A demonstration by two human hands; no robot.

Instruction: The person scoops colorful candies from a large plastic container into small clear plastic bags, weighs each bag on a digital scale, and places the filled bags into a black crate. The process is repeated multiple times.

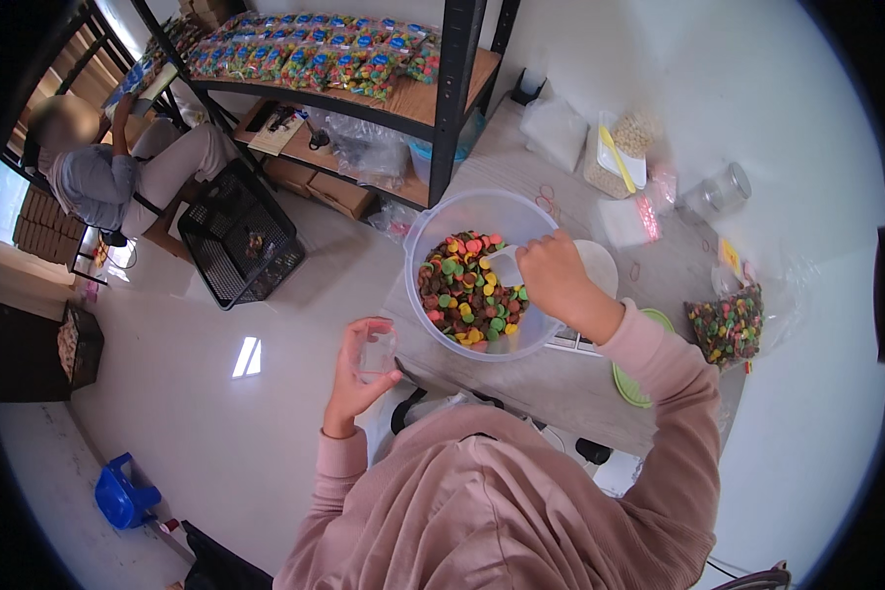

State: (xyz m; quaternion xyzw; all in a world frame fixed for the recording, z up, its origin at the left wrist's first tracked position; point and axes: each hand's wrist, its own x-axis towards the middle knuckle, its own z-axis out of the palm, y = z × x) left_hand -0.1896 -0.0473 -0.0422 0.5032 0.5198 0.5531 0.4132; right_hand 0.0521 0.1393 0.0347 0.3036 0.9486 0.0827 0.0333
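My right hand (557, 276) is closed around the handle of a translucent plastic scoop (507, 266), whose bowl rests at the colourful round pieces (472, 291) in a large clear plastic tub (424, 243). The pieces are red, green, yellow and brown. Left of the tub, off the table's edge, my left hand (361, 376) holds a small clear container or bag (376, 354) between thumb and fingers. Whether anything is inside it cannot be told. Under my right forearm lies a green lid (630, 383), partly hidden.
A filled bag (726, 324) lies at the right. Behind the tub stand a container with a yellow spoon (616, 158), a clear jar (719, 192) and plastic bags (627, 221). Shelves (442, 110) hold many packed bags. A person (110, 177) sits at the upper left beside a black crate (240, 236).
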